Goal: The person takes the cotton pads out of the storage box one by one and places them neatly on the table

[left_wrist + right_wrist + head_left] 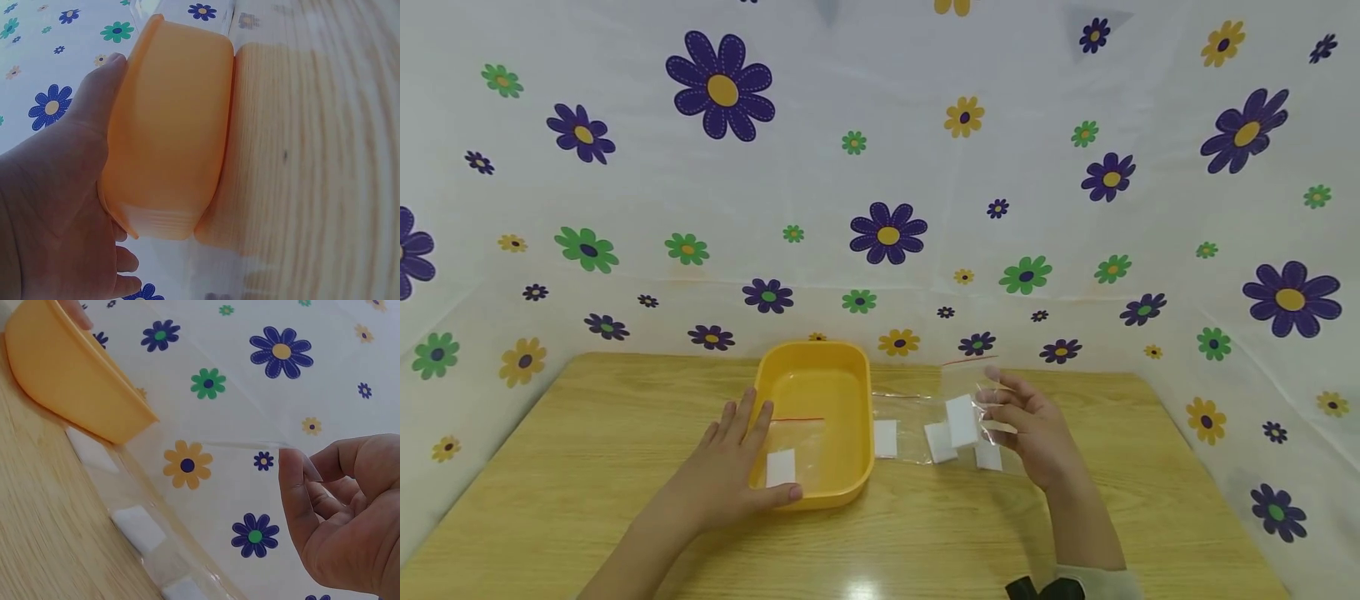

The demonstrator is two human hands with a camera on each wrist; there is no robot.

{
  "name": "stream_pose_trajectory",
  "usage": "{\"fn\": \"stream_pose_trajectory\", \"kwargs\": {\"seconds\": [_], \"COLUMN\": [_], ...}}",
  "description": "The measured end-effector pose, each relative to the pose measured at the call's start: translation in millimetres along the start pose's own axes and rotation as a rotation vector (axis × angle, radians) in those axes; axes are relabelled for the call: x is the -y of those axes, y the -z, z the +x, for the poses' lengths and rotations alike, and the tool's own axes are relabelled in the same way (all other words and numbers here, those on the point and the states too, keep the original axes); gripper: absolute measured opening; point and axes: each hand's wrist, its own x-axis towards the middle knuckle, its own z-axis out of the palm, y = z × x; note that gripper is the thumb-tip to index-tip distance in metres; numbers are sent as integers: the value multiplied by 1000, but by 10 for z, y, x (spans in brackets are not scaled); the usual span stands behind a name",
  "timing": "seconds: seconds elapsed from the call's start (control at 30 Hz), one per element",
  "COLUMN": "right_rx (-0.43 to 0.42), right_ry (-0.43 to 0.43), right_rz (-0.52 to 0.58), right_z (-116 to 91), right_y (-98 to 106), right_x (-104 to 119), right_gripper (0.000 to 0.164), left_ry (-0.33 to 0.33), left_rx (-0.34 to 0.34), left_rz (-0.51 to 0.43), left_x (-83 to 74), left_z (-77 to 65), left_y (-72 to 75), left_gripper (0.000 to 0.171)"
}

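A yellow plastic basin (847, 492) stands on the table, with a small clear zip-lock bag (808, 442) holding a white piece inside it. My left hand (724, 462) rests on the basin's left rim, fingers spread and fairly straight, the thumb at the front edge. To the right, my right hand (1041, 433) pinches the edge of another clear zip-lock bag (962, 421) with a red line along its top and a white rectangle in it. That bag is raised above the tabletop. In the right wrist view, thumb and fingertips (290, 462) meet on the thin film.
Several more clear bags with white pieces (886, 439) lie in an overlapping row right of the basin. The wood-grain table (887, 550) is enclosed at the back and sides by a white flower-printed cloth (820, 183).
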Motion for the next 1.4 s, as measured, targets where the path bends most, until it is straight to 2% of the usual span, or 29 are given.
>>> {"fn": "stream_pose_trajectory", "kwargs": {"seconds": [0.3, 0.97, 1.17, 1.4], "right_rx": [-17, -90, -127, -161], "right_ry": [12, -16, -51, -88], "right_rz": [27, 57, 18, 33], "right_z": [-14, -13, 9, 12], "right_y": [149, 452, 547, 642], "right_x": [-10, -64, -133, -181], "right_gripper": [51, 54, 54, 50], "left_ry": [-6, -16, -8, -12], "left_rx": [-8, -15, -14, -15], "left_rz": [1, 2, 4, 0], "left_x": [7, 24, 9, 9], "left_z": [-12, 7, 5, 2], "left_y": [-14, -45, -38, -43], "left_gripper": [124, 122, 123, 123]}}
